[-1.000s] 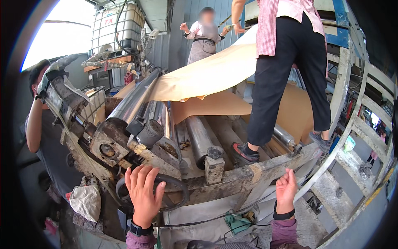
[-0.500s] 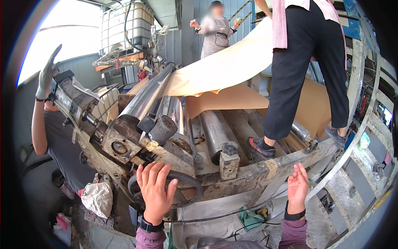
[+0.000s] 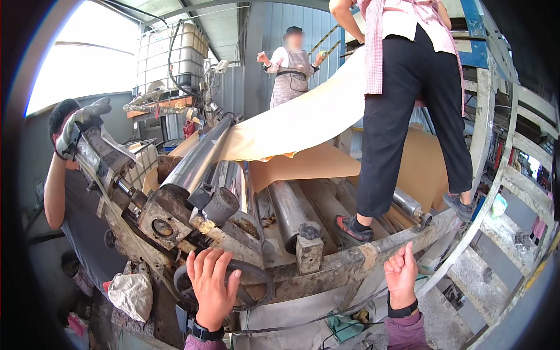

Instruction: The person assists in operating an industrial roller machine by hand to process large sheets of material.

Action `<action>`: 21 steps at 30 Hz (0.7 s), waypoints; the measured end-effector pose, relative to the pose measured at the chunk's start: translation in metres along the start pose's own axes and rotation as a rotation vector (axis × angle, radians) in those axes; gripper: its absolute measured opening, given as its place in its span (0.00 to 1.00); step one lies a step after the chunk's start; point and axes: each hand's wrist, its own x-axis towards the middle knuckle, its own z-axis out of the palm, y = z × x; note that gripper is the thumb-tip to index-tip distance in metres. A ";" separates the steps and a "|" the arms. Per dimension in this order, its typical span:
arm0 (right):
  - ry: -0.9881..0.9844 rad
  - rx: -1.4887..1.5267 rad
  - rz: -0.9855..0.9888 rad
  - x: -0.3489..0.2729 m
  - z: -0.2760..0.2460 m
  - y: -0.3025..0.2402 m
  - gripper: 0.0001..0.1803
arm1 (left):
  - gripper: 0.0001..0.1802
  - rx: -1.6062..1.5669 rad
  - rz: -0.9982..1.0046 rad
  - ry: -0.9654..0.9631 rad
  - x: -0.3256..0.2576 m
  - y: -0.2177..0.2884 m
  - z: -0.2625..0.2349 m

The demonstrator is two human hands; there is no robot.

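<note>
Here I look down on a grimy roller machine [image 3: 256,233] in an open metal shed, brown paper sheet [image 3: 303,125] draped over its steel rollers [image 3: 289,210], 3 other people around it. My left hand [image 3: 211,287] lies flat, fingers spread, on the dark handwheel [image 3: 256,274]; my right hand [image 3: 401,274] is loosely curled, holding nothing, just beside the machine's front frame edge [image 3: 350,262].

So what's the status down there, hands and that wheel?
Left hand flat on the black handwheel, fingers spread. Right hand loosely curled against the machine frame, holding nothing. A person's shoe stands on the rollers just above.
</note>
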 end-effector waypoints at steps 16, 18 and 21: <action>-1.151 0.403 0.412 -0.070 0.228 0.033 0.23 | 0.20 0.070 0.027 -0.043 0.008 -0.004 0.016; -1.363 0.614 0.243 -0.056 0.231 0.048 0.34 | 0.20 0.086 0.029 -0.035 0.005 -0.006 0.016; -1.359 0.640 0.233 -0.059 0.235 0.051 0.33 | 0.20 0.093 0.028 -0.042 0.002 -0.005 0.014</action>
